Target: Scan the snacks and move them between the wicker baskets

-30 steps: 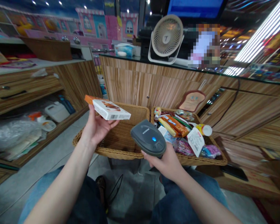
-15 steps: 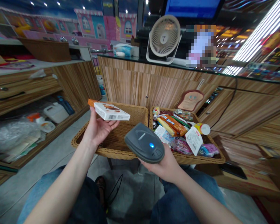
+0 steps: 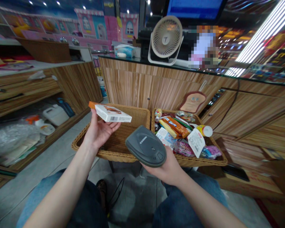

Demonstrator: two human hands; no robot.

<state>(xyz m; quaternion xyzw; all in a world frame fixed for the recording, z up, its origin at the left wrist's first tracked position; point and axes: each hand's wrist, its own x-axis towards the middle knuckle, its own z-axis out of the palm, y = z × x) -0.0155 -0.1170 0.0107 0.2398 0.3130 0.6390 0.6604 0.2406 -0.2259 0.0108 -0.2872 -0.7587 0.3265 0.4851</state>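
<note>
My left hand (image 3: 99, 131) grips a flat white-and-orange box (image 3: 112, 113) by its left end, the fingers underneath it. A barcode on the box's near side faces me. In my right hand (image 3: 167, 167) is a dark grey barcode scanner (image 3: 146, 147), its front pointing up and left toward the box; its indicator light is off. Both hands are above the near side of two wicker baskets. Below the box lies the left wicker basket (image 3: 135, 110), whose visible inside is bare. The right wicker basket (image 3: 218, 163) holds several packaged snacks (image 3: 177, 126).
Behind the baskets stands a wood-grain counter (image 3: 125, 82) with a white fan (image 3: 166, 39) on top. A bread-shaped hanging piece (image 3: 193, 101) is on its front. At left, an open shelf holds a white jug (image 3: 55, 114). A cardboard box (image 3: 258, 183) sits at the lower right.
The blue light on the scanner has gone out. Both hands keep nearly the same pose, with the box and scanner still held; the whole view has shifted slightly.
</note>
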